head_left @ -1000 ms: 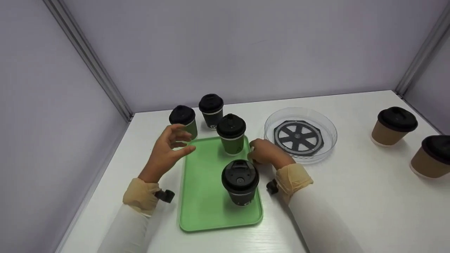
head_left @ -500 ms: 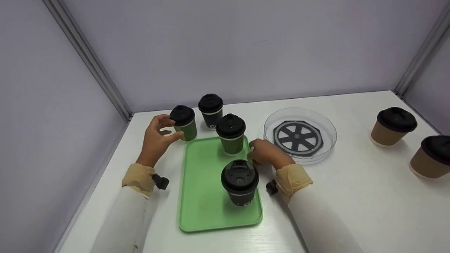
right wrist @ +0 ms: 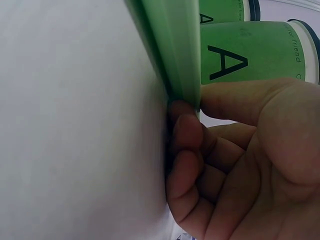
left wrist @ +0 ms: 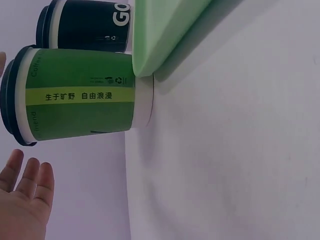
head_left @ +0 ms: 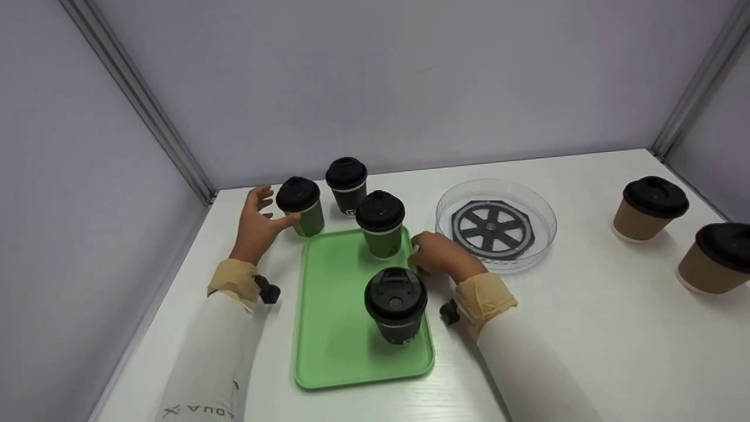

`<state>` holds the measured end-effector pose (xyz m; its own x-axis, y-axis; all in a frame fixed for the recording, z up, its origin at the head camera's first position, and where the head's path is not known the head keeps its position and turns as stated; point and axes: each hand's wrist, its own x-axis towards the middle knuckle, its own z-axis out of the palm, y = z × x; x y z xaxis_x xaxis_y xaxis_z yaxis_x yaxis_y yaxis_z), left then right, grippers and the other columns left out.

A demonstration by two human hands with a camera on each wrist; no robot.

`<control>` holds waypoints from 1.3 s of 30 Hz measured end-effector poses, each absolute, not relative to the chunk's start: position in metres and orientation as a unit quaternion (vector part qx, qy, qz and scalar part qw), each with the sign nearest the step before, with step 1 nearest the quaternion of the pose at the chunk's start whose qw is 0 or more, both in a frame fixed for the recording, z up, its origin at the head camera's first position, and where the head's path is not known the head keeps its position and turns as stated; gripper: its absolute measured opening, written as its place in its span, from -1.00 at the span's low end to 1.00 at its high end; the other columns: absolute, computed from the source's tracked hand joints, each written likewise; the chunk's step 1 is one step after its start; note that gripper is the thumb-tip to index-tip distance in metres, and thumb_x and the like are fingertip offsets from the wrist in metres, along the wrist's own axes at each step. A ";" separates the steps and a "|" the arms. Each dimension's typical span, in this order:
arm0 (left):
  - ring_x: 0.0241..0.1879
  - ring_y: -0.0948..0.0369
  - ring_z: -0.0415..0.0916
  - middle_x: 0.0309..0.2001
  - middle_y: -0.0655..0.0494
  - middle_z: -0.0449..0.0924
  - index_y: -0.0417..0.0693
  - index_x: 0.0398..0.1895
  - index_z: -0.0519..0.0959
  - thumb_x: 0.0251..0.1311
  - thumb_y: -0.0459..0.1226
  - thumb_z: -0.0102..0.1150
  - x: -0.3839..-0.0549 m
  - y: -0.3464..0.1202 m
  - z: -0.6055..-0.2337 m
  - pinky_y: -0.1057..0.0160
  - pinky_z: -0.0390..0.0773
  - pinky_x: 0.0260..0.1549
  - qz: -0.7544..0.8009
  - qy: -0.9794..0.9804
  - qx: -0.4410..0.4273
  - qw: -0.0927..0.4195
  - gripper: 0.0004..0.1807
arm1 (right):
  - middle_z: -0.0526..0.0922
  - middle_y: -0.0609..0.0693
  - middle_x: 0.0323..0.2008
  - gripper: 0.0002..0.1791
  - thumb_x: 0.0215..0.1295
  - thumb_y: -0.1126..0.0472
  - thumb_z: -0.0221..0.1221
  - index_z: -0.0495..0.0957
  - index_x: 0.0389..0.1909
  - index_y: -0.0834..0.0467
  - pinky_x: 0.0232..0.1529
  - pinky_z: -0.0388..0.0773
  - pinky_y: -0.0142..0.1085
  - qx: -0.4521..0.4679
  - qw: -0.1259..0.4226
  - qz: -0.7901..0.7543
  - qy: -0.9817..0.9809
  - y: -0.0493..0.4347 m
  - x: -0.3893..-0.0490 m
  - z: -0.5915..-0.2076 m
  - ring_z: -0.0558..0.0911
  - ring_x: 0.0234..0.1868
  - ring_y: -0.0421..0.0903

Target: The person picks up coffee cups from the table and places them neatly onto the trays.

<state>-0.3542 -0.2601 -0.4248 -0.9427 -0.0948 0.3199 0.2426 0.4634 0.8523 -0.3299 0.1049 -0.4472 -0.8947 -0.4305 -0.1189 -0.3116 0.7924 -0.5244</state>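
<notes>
My left hand [head_left: 258, 228] is spread beside a green paper cup [head_left: 309, 220] with a black lid, which stands just off the tray's far left corner. In the left wrist view the fingers [left wrist: 44, 192] are apart from that cup [left wrist: 80, 110]; the thumb lies partly outside that view. My right hand [head_left: 439, 255] grips the right rim of the green tray [head_left: 328, 351], thumb at the rim and fingers curled against its edge, as the right wrist view shows. On the tray stand another green cup [head_left: 384, 241] and a black cup [head_left: 398, 329], both lidded.
Behind the tray stands a black lidded cup [head_left: 350, 198]. A clear round dish [head_left: 545, 246] with a dark spoked base sits right of my right hand. Two brown lidded cups [head_left: 638, 223] [head_left: 709, 272] stand at the far right. Walls enclose the table's back and sides.
My left hand has moved left and away from me, from over the tray's far left corner to the left side of the green cup. The right hand keeps its hold on the tray.
</notes>
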 end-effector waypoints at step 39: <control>0.30 0.08 0.24 0.28 -0.07 0.33 -0.16 0.40 0.14 -0.10 -0.26 0.55 -0.381 -0.258 -0.451 0.09 0.16 0.31 -0.603 -0.791 -0.012 0.101 0.00 | 0.49 -0.01 -0.56 -0.95 0.09 0.29 0.14 0.55 -0.43 0.18 -0.41 0.40 -0.23 -0.199 0.115 -0.258 0.938 0.105 -0.329 -0.447 0.48 -0.46 -0.02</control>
<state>-0.3812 -0.2583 -0.4510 -0.9792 -0.1040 0.1742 0.1405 0.2720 0.9520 -0.3287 0.1047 -0.4473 -0.8947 -0.4321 -0.1131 -0.3134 0.7878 -0.5302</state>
